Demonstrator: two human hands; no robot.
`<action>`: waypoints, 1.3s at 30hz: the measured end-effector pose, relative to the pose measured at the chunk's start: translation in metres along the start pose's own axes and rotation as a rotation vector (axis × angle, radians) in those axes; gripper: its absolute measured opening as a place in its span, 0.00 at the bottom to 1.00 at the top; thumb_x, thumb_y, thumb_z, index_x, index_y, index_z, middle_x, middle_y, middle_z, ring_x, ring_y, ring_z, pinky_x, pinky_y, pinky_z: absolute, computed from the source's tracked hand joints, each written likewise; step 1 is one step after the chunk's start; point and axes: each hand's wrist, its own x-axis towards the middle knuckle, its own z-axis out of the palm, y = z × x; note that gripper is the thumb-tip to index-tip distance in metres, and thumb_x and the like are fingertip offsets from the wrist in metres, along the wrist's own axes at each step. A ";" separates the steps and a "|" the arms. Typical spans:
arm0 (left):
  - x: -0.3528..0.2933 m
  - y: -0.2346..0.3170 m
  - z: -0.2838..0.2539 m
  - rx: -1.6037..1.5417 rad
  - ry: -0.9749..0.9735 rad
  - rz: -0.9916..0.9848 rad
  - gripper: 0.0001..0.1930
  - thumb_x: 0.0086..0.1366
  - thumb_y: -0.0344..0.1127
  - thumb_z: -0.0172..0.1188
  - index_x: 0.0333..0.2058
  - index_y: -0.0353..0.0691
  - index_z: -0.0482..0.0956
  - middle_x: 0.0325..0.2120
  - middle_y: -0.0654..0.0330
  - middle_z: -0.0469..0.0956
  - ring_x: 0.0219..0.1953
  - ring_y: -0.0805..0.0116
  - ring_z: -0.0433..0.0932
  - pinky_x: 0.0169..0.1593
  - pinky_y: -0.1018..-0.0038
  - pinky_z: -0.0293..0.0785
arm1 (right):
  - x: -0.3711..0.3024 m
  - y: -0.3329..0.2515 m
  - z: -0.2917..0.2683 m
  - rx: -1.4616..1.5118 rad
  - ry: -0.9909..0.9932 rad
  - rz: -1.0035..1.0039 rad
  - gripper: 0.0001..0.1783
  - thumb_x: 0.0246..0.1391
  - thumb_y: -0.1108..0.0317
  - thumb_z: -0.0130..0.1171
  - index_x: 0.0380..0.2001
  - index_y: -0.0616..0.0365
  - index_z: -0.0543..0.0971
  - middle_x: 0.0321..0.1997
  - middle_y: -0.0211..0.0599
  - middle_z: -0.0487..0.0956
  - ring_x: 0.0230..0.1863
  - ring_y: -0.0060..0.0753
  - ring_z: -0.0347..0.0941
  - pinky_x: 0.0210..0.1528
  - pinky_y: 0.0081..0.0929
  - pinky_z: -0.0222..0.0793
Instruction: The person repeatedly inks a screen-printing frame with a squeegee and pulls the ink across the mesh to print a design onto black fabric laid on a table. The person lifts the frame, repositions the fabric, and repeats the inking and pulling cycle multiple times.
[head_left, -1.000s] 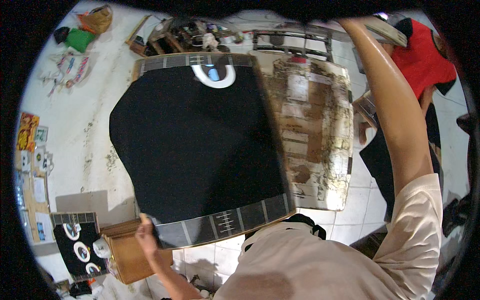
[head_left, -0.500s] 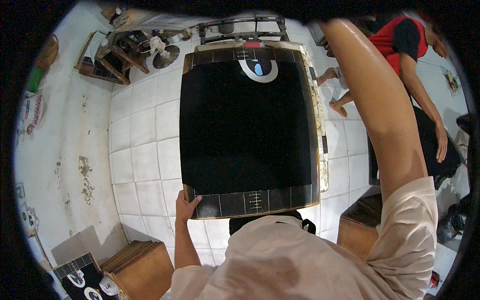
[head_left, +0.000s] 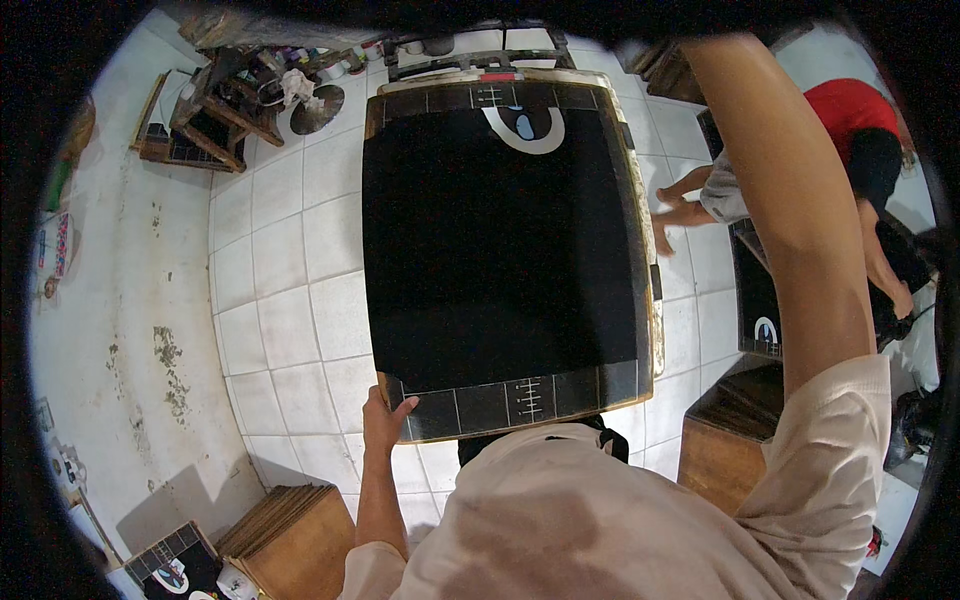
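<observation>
In front of me is a large flat board (head_left: 455,410) with dark ends marked by pale ruled lines. Black cloth (head_left: 490,250) lies smooth over most of it, with a printed cartoon eye in white and blue (head_left: 535,145) at the far end. My left hand (head_left: 385,420) grips the board's near left corner, thumb on top and fingers beneath the edge. My right arm (head_left: 790,180) reaches up and away past the board's right side; its hand is beyond the upper edge of the picture.
A metal rack (head_left: 470,60) stands behind the board. Wooden board stacks (head_left: 300,540) (head_left: 725,460) flank me. At right a person in red (head_left: 850,110) bends over dark cloth near another printed board (head_left: 762,300). A wooden stand (head_left: 215,110) is at far left.
The view has shifted slightly, and the board's near end now sits a little further right. My left hand keeps its grip. The person at right has bent lower over the dark cloth.
</observation>
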 end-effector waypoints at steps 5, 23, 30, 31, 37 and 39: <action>-0.005 0.003 0.008 0.019 0.026 -0.009 0.31 0.54 0.49 0.80 0.43 0.30 0.75 0.34 0.42 0.84 0.37 0.47 0.85 0.42 0.59 0.80 | 0.003 -0.004 -0.001 -0.026 -0.061 0.034 0.33 0.60 0.41 0.45 0.42 0.56 0.88 0.45 0.58 0.85 0.50 0.61 0.82 0.55 0.52 0.74; 0.024 0.014 0.001 0.027 -0.061 -0.061 0.32 0.52 0.51 0.81 0.41 0.28 0.78 0.36 0.38 0.84 0.41 0.40 0.85 0.45 0.54 0.81 | 0.038 -0.008 -0.008 -0.088 -0.114 0.079 0.40 0.60 0.34 0.42 0.38 0.62 0.87 0.43 0.61 0.85 0.49 0.64 0.81 0.54 0.52 0.73; 0.055 0.008 -0.010 0.520 -0.195 0.031 0.40 0.50 0.73 0.72 0.34 0.32 0.85 0.29 0.44 0.85 0.33 0.47 0.87 0.40 0.56 0.82 | 0.035 -0.015 -0.009 -0.129 -0.068 0.057 0.40 0.61 0.34 0.42 0.38 0.62 0.87 0.41 0.64 0.84 0.49 0.67 0.80 0.53 0.53 0.73; 0.060 0.014 -0.017 0.555 -0.208 0.056 0.41 0.51 0.76 0.69 0.31 0.33 0.86 0.27 0.46 0.85 0.31 0.48 0.86 0.38 0.55 0.82 | 0.032 -0.013 -0.008 -0.125 -0.067 0.083 0.39 0.62 0.34 0.43 0.38 0.62 0.87 0.42 0.64 0.84 0.49 0.67 0.80 0.53 0.53 0.73; 0.105 0.142 -0.088 0.034 0.159 0.255 0.37 0.61 0.66 0.68 0.44 0.30 0.83 0.37 0.41 0.85 0.43 0.48 0.85 0.48 0.59 0.79 | -0.016 0.016 0.006 -0.289 -0.132 0.020 0.35 0.62 0.37 0.44 0.40 0.57 0.87 0.41 0.61 0.84 0.46 0.64 0.81 0.52 0.53 0.75; 0.114 0.207 -0.113 -0.452 0.300 0.578 0.31 0.66 0.47 0.72 0.58 0.30 0.75 0.51 0.46 0.82 0.54 0.57 0.81 0.60 0.61 0.75 | -0.044 0.025 0.009 -0.433 -0.182 -0.045 0.35 0.62 0.36 0.43 0.42 0.55 0.86 0.42 0.60 0.83 0.46 0.65 0.81 0.51 0.54 0.75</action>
